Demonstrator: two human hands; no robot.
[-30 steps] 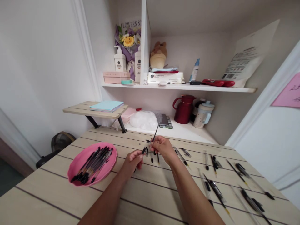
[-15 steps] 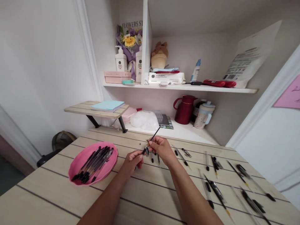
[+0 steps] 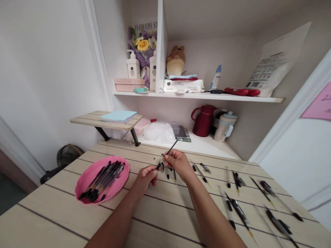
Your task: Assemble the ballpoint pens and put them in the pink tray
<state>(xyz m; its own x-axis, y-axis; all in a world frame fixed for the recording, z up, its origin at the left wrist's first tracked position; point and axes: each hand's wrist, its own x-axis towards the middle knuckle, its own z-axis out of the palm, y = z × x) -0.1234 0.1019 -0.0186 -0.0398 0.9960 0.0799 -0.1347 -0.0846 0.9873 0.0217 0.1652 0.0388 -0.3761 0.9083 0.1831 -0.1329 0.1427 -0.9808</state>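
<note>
My right hand (image 3: 178,164) pinches a thin black pen refill (image 3: 171,148) that slants up and to the right above the wooden table (image 3: 165,210). Its lower tip meets a small black pen part (image 3: 160,166) pinched in my left hand (image 3: 146,176). The two hands are almost touching over the table's middle. A pink plate (image 3: 101,180) holding several assembled black pens sits to the left of my left hand. Loose pen barrels, refills and caps (image 3: 238,206) lie spread across the table to the right of my right arm.
A small raised wooden stand (image 3: 104,121) with a light blue notebook is at the back left. Behind the table, a lower shelf holds a red jug (image 3: 203,120), a cup and a white bag. An upper shelf carries bottles, boxes and a plush toy.
The refill in my right hand has tilted from nearly upright to slanting right, and its lower end has come down to the part in my left hand. The hands barely shifted.
</note>
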